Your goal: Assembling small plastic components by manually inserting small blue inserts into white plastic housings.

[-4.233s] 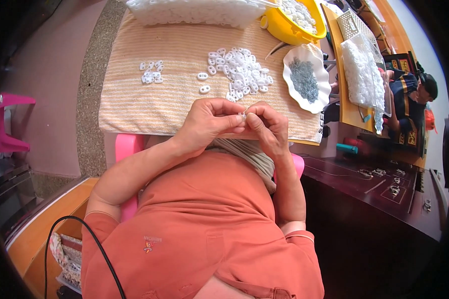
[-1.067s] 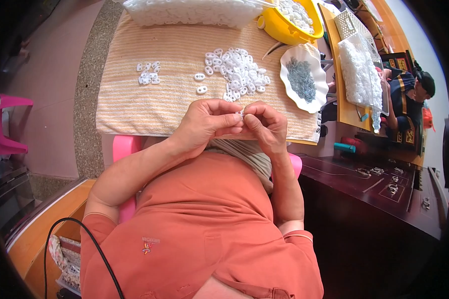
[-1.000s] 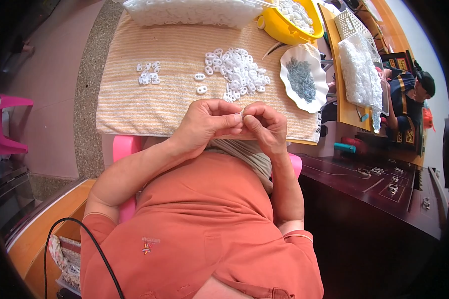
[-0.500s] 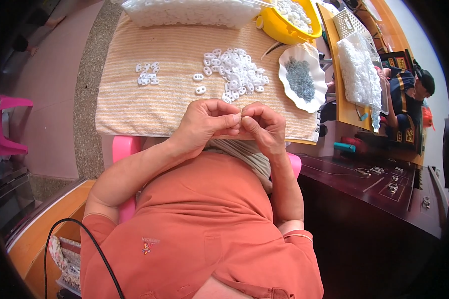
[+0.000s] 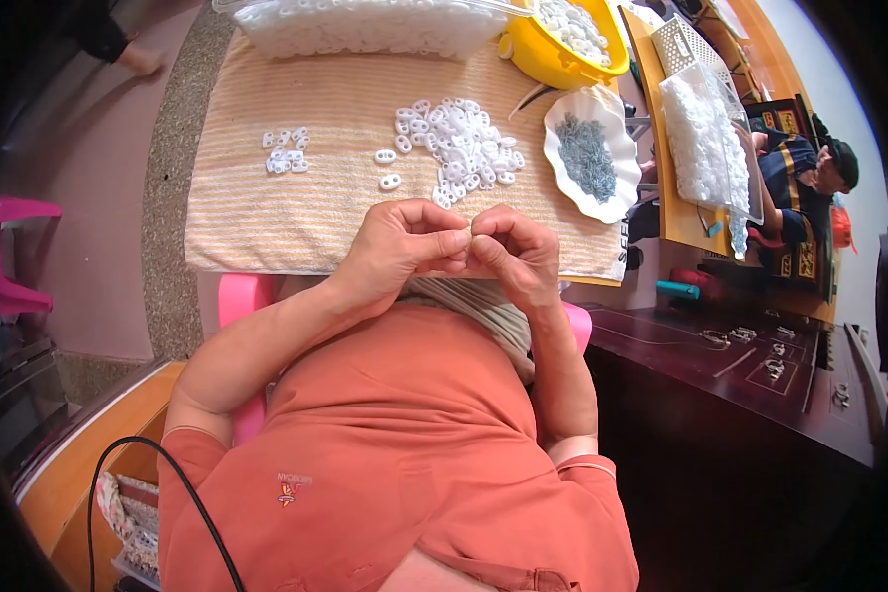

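— What are the hands doing at the near edge of the table (image 5: 266, 232)?

— The left hand (image 5: 400, 247) and the right hand (image 5: 508, 252) are meeting fingertip to fingertip above the striped cloth (image 5: 335, 109). Both grips are pinching closed on one tiny pale piece (image 5: 471, 232), which is sitting between the thumbs and forefingers, too small to make out clearly.

— And what is lying around them?

— A heap of white plastic rings (image 5: 459, 148) is lying on the cloth just beyond the hands, with two loose rings (image 5: 387, 168) beside it and a smaller cluster (image 5: 286, 153) well apart to the left. A white scalloped dish (image 5: 562, 168) is holding grey bits to the right. A yellow bowl (image 5: 553, 64) and a clear tray of white pieces (image 5: 365, 30) are standing along the far edge.

— Anyone else?

— Another person (image 5: 809, 168) is sitting at the right.
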Demonstrator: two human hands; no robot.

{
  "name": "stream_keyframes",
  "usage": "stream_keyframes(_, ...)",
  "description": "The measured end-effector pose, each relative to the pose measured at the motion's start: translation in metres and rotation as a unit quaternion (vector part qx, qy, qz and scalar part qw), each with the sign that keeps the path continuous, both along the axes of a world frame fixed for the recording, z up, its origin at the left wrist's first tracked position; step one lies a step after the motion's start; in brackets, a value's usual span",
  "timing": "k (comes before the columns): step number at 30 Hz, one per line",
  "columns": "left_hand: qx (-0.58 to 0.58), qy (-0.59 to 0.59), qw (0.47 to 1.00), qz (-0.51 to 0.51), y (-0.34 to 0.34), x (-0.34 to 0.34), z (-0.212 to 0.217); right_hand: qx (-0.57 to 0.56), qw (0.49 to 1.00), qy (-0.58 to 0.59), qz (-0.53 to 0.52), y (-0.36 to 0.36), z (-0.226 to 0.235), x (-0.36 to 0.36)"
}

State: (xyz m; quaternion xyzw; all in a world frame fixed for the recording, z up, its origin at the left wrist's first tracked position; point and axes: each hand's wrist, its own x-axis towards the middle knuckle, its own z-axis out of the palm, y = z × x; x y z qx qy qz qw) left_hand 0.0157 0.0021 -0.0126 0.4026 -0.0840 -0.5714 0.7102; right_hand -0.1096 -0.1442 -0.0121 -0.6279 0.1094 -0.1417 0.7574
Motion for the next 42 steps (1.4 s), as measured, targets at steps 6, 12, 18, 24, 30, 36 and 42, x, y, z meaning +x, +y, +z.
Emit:
stream_keyframes(6, -0.004, 0.006, 1.0, 0.006, 0.0, 0.0, -0.001, -0.05, 0.998, 0.012, -0.023, -0.011, -0.002, -0.003)
stream_keyframes(12, 0.012, 0.002, 1.0, 0.008, 0.0, 0.0, 0.0, -0.248, 0.956, 0.098, -0.124, -0.033, 0.005, 0.004)
stream_keyframes(18, 0.017, 0.008, 1.0, 0.021, -0.001, 0.002, 0.001, -0.167, 0.98, 0.084, -0.072, -0.027, 0.009, 0.001)
stream_keyframes(24, -0.001, 0.016, 1.0, 0.017, -0.001, 0.001, 0.001, -0.143, 0.989, -0.029, 0.024, -0.004, 0.004, 0.003)
stream_keyframes(30, 0.001, 0.017, 1.0, 0.015, 0.001, 0.001, 0.001, -0.064, 0.997, 0.0, -0.036, 0.005, 0.006, 0.006)
stream_keyframes(36, -0.009, 0.023, 1.0, 0.013, 0.001, 0.0, 0.0, -0.063, 0.998, 0.001, -0.01, 0.003, 0.006, 0.003)
stream_keyframes(42, -0.002, 0.021, 1.0, 0.008, 0.0, 0.0, 0.0, -0.117, 0.993, -0.008, -0.029, 0.002, 0.004, 0.003)
